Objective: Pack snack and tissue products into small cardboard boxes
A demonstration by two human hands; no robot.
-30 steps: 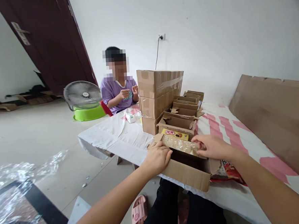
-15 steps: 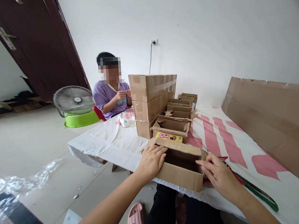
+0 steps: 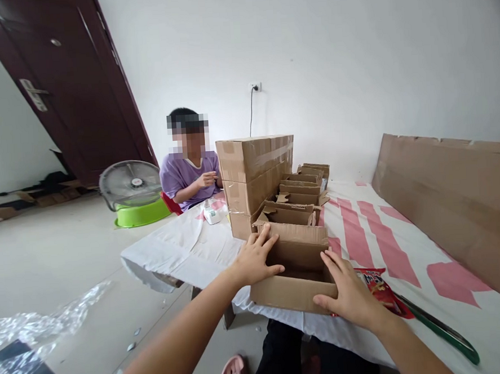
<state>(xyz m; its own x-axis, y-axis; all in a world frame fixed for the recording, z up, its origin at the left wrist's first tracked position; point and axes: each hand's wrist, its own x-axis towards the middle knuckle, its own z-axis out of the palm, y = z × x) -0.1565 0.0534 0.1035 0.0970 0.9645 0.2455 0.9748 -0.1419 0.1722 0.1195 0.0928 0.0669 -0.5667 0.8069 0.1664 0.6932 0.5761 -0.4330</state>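
An open-topped cardboard box [image 3: 286, 295] sits at the near edge of the table, its inside in shadow and its far wall upright. My left hand [image 3: 256, 257] grips its left end, fingers spread over the rim towards the far corner and thumb across the opening. At the opposite end, my right hand [image 3: 345, 288] holds the right wall, with fingertips on the rim and thumb against the front. A red printed packet [image 3: 377, 286] lies just beyond my right hand. Beside it is a green-handled tool [image 3: 447, 333], its other end hidden by the packet.
Several open cardboard boxes [image 3: 292, 214] line up behind mine, beside a stack of taped cartons [image 3: 237, 196]. A person [image 3: 190, 171] in purple sits across the table. A large cardboard sheet [image 3: 449, 192] leans at right. A fan [image 3: 135, 185] stands on the floor.
My right hand has shifted from the box's inner right edge to around its right end. My left fingers have spread. The box's far wall stands straighter, and the yellow pack behind is now hidden.
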